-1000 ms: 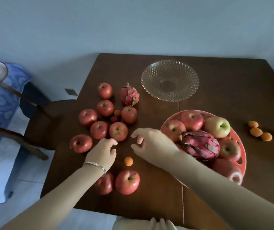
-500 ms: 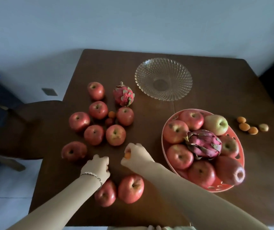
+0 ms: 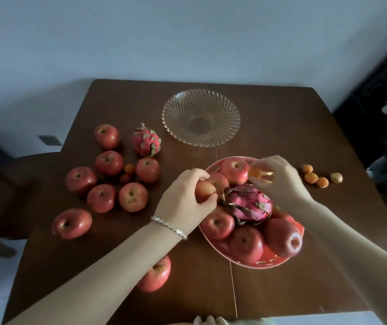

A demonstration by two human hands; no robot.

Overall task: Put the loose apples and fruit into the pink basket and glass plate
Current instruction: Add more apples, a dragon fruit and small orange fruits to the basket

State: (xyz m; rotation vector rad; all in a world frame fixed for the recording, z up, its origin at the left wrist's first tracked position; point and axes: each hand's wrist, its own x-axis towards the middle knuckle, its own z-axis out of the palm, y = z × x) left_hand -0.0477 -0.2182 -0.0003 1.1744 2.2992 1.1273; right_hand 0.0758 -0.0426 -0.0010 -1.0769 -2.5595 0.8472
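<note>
Head view:
- Left hand (image 3: 185, 199): fingers curled round apple (image 3: 203, 190), held at left rim of pink basket (image 3: 269, 263).
- Right hand (image 3: 281, 181): fingertips pinch small orange fruit (image 3: 255, 172) over far side of basket.
- Glass plate (image 3: 176, 104): behind basket, apart from it.
- Loose apples (image 3: 108, 163): grouped on left of table (image 3: 281, 118).

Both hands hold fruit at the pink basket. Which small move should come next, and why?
Probably lower and release both: the left hand grips an apple at the rim of the pink basket, the right hand pinches a small orange fruit above it.
</note>
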